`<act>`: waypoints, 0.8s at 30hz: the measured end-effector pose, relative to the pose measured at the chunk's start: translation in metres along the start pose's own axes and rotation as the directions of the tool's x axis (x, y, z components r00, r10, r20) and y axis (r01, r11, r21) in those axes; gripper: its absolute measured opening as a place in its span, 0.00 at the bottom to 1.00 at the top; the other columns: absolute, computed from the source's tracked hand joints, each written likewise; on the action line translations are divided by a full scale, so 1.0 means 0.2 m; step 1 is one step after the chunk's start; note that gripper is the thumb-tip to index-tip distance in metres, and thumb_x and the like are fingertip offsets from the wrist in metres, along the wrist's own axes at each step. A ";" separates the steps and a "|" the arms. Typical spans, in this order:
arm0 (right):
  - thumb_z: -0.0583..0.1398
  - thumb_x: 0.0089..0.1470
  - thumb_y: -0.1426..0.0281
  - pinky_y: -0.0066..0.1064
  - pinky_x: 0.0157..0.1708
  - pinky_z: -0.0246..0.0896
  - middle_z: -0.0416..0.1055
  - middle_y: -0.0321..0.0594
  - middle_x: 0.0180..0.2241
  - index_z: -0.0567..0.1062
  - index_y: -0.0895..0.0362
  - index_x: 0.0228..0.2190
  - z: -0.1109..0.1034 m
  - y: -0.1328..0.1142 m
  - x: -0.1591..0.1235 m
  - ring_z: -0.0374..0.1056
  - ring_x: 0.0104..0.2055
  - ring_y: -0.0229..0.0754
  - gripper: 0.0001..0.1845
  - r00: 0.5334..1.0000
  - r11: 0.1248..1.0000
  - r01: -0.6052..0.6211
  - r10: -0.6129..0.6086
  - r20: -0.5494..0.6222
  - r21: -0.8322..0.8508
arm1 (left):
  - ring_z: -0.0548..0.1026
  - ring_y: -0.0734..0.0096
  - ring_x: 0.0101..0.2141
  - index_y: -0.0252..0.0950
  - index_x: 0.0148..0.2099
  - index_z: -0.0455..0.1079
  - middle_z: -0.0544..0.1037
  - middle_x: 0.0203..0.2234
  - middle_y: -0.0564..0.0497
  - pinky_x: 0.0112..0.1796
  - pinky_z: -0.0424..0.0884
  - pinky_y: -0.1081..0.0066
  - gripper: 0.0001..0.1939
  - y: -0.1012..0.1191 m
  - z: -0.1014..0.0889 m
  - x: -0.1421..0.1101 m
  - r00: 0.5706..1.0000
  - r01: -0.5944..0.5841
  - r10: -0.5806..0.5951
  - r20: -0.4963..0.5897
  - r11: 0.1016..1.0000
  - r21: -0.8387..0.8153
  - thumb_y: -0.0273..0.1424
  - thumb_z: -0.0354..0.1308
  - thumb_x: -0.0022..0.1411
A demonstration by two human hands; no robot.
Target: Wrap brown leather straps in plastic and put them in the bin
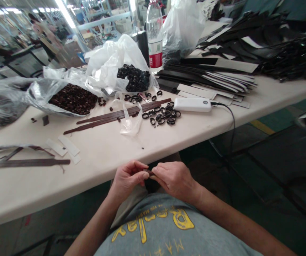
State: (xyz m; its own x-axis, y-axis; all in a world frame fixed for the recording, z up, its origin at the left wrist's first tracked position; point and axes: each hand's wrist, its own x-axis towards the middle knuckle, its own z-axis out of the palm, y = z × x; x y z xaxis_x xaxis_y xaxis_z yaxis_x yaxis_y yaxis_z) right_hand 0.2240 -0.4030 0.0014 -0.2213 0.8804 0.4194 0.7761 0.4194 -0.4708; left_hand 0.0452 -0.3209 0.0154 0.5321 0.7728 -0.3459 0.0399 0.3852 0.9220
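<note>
My left hand [127,177] and my right hand [173,177] meet just below the table's front edge, above my lap. Both pinch a small dark brown piece [148,172] between their fingertips; most of it is hidden by the fingers. On the table beyond lie two long brown strips [115,116] and a scatter of several black loops [162,115]. An open plastic bag holds brown loops [73,99]; another holds black loops [135,78].
A white power bank [193,105] with a black cable lies right of the loops. Stacked black and white strips [211,76] fill the back right. A plastic bottle [154,35] stands behind the bags. More brown strips [26,163] and white slips [67,145] lie at left.
</note>
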 end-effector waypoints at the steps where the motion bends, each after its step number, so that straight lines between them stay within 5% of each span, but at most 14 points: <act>1: 0.50 0.69 0.66 0.32 0.27 0.48 0.69 0.36 0.24 0.71 0.57 0.26 0.00 0.00 0.00 0.64 0.25 0.38 0.20 1.000 1.000 0.002 -0.002 0.006 -0.006 | 0.70 0.80 0.16 0.32 0.30 0.76 0.77 0.19 0.54 0.18 0.67 0.81 0.15 0.00 0.00 0.00 1.000 0.003 -0.003 -0.010 1.000 0.009 0.34 0.75 0.41; 11: 0.48 0.70 0.65 0.31 0.28 0.48 0.69 0.38 0.23 0.71 0.58 0.26 0.05 -0.03 0.01 0.64 0.25 0.37 0.23 0.997 0.998 -0.065 0.066 -0.039 0.026 | 0.66 0.81 0.16 0.34 0.31 0.75 0.73 0.16 0.57 0.18 0.63 0.81 0.16 -0.11 0.03 -0.01 0.988 -0.075 0.071 -0.140 0.997 -0.021 0.36 0.74 0.43; 18: 0.48 0.70 0.64 0.29 0.27 0.50 0.71 0.37 0.23 0.71 0.58 0.27 0.07 -0.03 0.02 0.65 0.25 0.37 0.23 0.999 0.985 -0.041 0.045 -0.022 0.166 | 0.67 0.78 0.16 0.32 0.30 0.78 0.73 0.16 0.54 0.18 0.65 0.78 0.14 -0.04 0.01 -0.01 0.999 -0.032 0.029 0.031 0.994 0.108 0.36 0.74 0.44; 24: 0.47 0.70 0.59 0.30 0.27 0.51 0.72 0.38 0.25 0.71 0.57 0.28 0.06 -0.04 0.05 0.66 0.25 0.38 0.24 0.997 0.978 -0.074 0.076 -0.006 0.194 | 0.72 0.74 0.20 0.35 0.35 0.80 0.79 0.23 0.50 0.22 0.71 0.76 0.12 -0.04 -0.01 -0.05 0.980 -0.187 0.193 -0.040 0.974 0.125 0.37 0.70 0.51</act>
State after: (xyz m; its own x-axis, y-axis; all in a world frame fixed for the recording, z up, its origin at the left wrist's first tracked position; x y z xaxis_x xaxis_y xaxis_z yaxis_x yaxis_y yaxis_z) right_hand 0.2080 -0.3940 -0.0006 -0.1579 0.9085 0.3869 0.6612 0.3883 -0.6419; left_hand 0.0378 -0.3309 0.0102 0.4954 0.8522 -0.1683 0.0457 0.1679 0.9847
